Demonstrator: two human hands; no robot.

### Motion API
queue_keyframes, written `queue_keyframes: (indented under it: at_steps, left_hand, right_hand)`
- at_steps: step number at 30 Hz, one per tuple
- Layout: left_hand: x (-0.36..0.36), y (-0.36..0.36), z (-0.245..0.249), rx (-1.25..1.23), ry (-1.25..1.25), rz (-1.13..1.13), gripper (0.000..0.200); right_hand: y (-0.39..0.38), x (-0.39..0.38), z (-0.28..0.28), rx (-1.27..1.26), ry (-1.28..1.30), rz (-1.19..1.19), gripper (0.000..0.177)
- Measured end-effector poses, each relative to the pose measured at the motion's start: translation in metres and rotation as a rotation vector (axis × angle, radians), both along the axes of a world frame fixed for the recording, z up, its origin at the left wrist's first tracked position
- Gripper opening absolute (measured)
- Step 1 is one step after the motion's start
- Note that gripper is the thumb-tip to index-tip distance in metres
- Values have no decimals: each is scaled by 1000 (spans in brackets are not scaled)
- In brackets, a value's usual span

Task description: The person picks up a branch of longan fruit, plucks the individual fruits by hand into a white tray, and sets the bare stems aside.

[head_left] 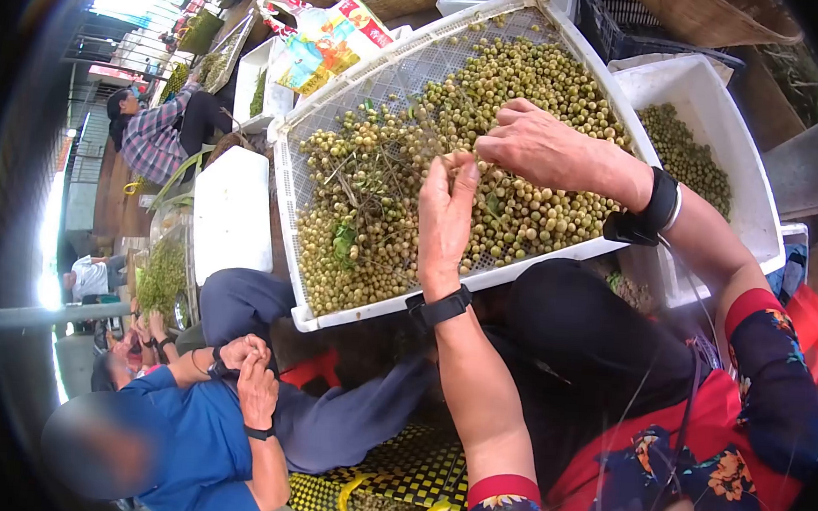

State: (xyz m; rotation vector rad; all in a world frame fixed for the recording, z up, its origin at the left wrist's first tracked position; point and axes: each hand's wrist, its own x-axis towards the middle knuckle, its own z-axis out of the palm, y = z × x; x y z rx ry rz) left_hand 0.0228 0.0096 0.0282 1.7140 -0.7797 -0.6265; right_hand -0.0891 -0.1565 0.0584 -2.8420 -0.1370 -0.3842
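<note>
A large white mesh tray [287, 178] holds many small round yellow-green fruits [541, 86], with thin stems and some green leaves among them at its left part. Over the middle of the tray, my left hand [446, 211] is raised with thumb and fingers pressed together. My right hand [538, 143] reaches in from the right, its fingers curled and closed, close beside the left fingertips. Whatever lies between the fingers of either hand is too small to make out. Both wrists wear black bands.
At the right stands a white box [764, 198] with more fruits. A colourful bag [333, 45] lies behind the tray. In the lower left sits a co-worker in blue [201, 440], hands together; another person [159, 137] sits farther back. A yellow-black woven basket [415, 462] is below.
</note>
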Motion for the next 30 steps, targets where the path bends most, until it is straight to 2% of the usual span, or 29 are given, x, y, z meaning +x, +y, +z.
queue_keyframes:
  at_steps: [1,3,5,6,7,8,9,10,11,13,14,15,17,20,23,25,27,29,30]
  left_hand:
    - [-3,-2,0,-15,14,-65,24]
    - [-6,-6,-1,-30,29,-136,25]
    - [-6,-7,-4,-16,-210,-142,25]
    - [-7,-7,-2,21,-267,-107,26]
    - [-7,-8,-2,23,-268,-109,26]
    - [-7,-9,-2,58,-125,-79,22]
    - [-8,-8,-1,94,19,-47,19]
    - [-9,-8,0,97,18,-45,19]
    - [-12,-8,1,65,88,-19,18]
    - [-13,-12,0,30,157,0,18]
    - [-13,-14,-3,-18,188,37,18]
    - [-14,-16,-5,-65,219,76,18]
    - [-16,-19,-9,-71,182,99,17]
    - [-25,-26,-11,-75,55,160,16]
    - [-32,-32,-12,-152,142,192,15]
    - [-32,-34,-19,-183,174,215,14]
    - [-31,-34,-23,-299,485,290,13]
    - [-28,-31,-24,-356,551,321,13]
    - [-27,-30,-25,-374,574,363,14]
  right_hand:
    - [-1,3,0,-3,-1,-2,4]
    - [-2,8,0,-85,-178,32,8]
    - [-2,7,2,-68,-124,16,13]
    - [-2,6,2,-91,-209,6,16]
    - [-1,5,3,-115,-295,-2,18]
    - [0,1,3,-113,-296,-2,18]
    - [2,-4,6,58,-448,-84,20]
    - [4,-10,6,230,-597,-166,21]
    - [6,-14,-2,231,-598,-164,21]
    - [9,-17,-29,1094,-476,-341,24]
    - [8,-18,-41,1210,-323,-302,28]
    - [16,-20,-46,1448,-184,-295,29]
    - [25,-20,-59,1666,-113,-171,30]
    - [31,-18,-64,1666,-96,-176,22]
    - [28,-17,-77,1777,-248,-161,15]
    - [27,-21,-74,1860,-215,-161,11]
    - [26,-20,-76,2055,-242,-143,11]
    - [26,-18,-77,2081,-217,-97,10]
    - [26,-17,-75,2181,-130,-109,10]
